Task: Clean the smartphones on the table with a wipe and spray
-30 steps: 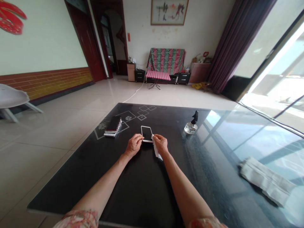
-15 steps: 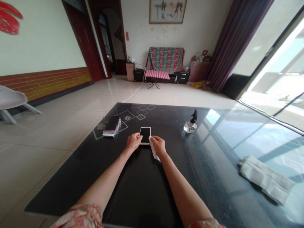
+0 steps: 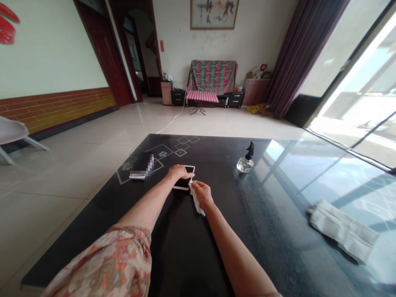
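A white-edged phone (image 3: 187, 178) with a dark screen lies flat on the black glass table (image 3: 192, 247). My left hand (image 3: 178, 172) rests over the phone's left side, fingers curled on its edge, holding it in place. My right hand (image 3: 200, 192) sits just below the phone's near right corner, closed on a crumpled white cloth (image 3: 196, 201) that hangs down from the fist and touches the phone's corner.
A second phone (image 3: 140, 166) lies to the left on the table's printed pattern. A small clear spray bottle (image 3: 245, 160) with a black top stands to the right. A folded grey cloth (image 3: 340, 229) lies at the far right. A white chair (image 3: 12, 136) stands on the floor at left.
My left hand has slid up over the phone's left side, covering more of it. My right hand with the cloth has dropped to the phone's near corner. The view has shifted right.
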`<state>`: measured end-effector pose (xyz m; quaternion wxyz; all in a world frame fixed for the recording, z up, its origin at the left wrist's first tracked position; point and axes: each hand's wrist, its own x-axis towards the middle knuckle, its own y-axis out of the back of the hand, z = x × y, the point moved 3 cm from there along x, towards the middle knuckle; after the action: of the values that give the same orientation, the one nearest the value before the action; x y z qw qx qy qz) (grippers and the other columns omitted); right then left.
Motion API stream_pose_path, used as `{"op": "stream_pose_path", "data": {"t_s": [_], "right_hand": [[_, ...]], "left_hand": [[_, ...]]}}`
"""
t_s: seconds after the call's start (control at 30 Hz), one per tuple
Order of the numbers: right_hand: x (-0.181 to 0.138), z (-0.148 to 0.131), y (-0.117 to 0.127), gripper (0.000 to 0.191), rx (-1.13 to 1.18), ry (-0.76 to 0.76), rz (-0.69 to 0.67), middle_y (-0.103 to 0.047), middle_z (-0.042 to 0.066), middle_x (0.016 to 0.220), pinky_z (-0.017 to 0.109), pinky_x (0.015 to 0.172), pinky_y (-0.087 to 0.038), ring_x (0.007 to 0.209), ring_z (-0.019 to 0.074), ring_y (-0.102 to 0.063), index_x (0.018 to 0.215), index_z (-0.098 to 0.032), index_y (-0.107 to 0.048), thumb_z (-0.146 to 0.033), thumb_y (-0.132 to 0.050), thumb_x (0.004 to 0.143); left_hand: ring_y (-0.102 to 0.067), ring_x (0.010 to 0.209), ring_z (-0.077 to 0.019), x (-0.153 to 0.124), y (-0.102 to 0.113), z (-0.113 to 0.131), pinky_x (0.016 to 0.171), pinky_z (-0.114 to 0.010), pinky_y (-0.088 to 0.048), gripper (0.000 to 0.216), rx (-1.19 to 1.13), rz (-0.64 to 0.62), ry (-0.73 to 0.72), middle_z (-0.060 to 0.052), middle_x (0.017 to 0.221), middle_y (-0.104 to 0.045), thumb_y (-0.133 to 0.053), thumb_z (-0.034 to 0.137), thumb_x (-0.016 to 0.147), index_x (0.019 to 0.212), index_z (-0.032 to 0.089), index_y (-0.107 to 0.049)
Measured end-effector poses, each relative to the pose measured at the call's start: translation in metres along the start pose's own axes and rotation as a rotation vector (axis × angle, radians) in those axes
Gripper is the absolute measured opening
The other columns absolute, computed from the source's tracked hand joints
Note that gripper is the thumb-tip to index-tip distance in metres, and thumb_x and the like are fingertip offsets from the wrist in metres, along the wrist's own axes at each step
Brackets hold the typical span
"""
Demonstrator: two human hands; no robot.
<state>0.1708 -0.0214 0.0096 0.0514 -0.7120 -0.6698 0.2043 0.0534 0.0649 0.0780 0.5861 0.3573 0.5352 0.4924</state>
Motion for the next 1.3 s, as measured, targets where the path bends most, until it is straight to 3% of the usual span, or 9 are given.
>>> {"op": "stream_pose_path", "data": {"t_s": [0.2,0.57,0.7,0.83,1.0,1.3], "right_hand": [[-0.001,0.002,0.001,0.028,-0.033,0.015,0.014,-0.06,0.0,0.054,0.022,0.045,-0.036,0.046,0.0094,-0.048,0.074,-0.013,-0.068,-0.037,-0.072,0.06],[-0.002,-0.007,0.01,0.02,-0.045,0.025,-0.025,-0.064,0.002,0.057,0.021,0.046,-0.039,0.047,0.0093,-0.051,0.071,-0.012,-0.07,-0.03,-0.068,0.062],[0.01,-0.019,0.03,0.023,0.064,0.075,0.141,-0.065,0.001,0.058,0.022,0.047,-0.042,0.048,0.0103,-0.054,0.075,-0.014,-0.07,-0.031,-0.072,0.06],[0.023,-0.04,0.048,0.027,0.137,0.196,0.274,-0.067,0.001,0.06,0.024,0.048,-0.045,0.049,0.0117,-0.056,0.079,-0.016,-0.07,-0.036,-0.075,0.062],[0.028,-0.065,0.054,0.035,0.131,0.246,0.156,-0.07,0.002,0.067,0.026,0.053,-0.049,0.057,0.0152,-0.062,0.084,-0.017,-0.072,-0.04,-0.079,0.059],[0.006,-0.089,0.038,0.034,0.16,0.324,-0.098,-0.072,0.002,0.084,0.024,0.059,-0.049,0.066,0.0131,-0.062,0.091,-0.021,-0.07,-0.044,-0.078,0.068]], "left_hand": [[-0.059,0.118,-0.0351,0.006,-0.006,0.018,0.093,-0.035,-0.05,0.072,0.136,0.008,-0.029,-0.018,0.121,-0.067,-0.068,0.069,0.061,0.111,0.017,-0.072],[-0.064,0.11,-0.0353,-0.002,-0.01,0.011,0.088,-0.036,-0.051,0.061,0.207,0.048,-0.052,-0.022,0.113,-0.069,-0.068,0.057,0.063,0.104,0.012,-0.073],[-0.064,0.108,-0.0347,-0.011,-0.007,0.005,0.084,-0.034,-0.05,0.066,0.171,0.054,-0.109,-0.022,0.112,-0.069,-0.062,0.066,0.064,0.102,0.012,-0.072],[-0.068,0.096,-0.031,-0.026,-0.004,0.0,0.073,-0.031,-0.049,0.064,0.065,0.055,-0.368,-0.015,0.101,-0.073,-0.06,0.069,0.066,0.101,0.017,-0.07],[-0.067,0.085,-0.0253,-0.049,-0.004,0.003,0.07,-0.03,-0.047,0.054,-0.062,0.102,-0.724,-0.006,0.094,-0.07,-0.067,0.058,0.067,0.104,0.019,-0.065],[-0.063,0.089,-0.024,-0.059,-0.009,0.014,0.08,-0.034,-0.049,0.057,-0.237,0.17,-0.86,-0.005,0.099,-0.065,-0.074,0.047,0.064,0.112,0.02,-0.059]]}}
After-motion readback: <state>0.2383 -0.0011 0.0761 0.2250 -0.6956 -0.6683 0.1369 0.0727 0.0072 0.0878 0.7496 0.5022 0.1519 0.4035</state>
